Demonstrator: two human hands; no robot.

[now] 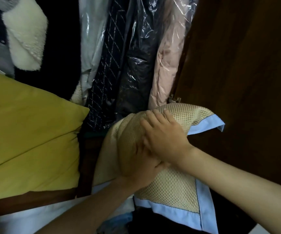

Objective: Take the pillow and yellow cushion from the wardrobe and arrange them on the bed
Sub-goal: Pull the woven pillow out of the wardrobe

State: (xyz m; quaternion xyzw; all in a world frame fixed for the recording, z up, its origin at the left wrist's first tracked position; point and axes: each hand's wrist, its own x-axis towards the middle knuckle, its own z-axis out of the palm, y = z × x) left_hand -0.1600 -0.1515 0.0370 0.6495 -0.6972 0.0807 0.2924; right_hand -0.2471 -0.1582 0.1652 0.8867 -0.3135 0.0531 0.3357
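Note:
A beige woven pillow (171,188) with a light blue border sticks out of the wardrobe at the lower middle, bent in the middle. My right hand (163,135) lies on top of it, fingers spread over the upper half. My left hand (139,168) grips the pillow from the left side at its fold, partly under my right hand. The yellow cushion (28,137) rests on the wardrobe's floor at the left, apart from both hands.
Hanging clothes fill the wardrobe behind: a white fleece jacket (25,36), dark garments in clear plastic (136,56), a pink coat (166,61). The dark wooden door (246,73) stands open at the right. White floor (26,222) shows below.

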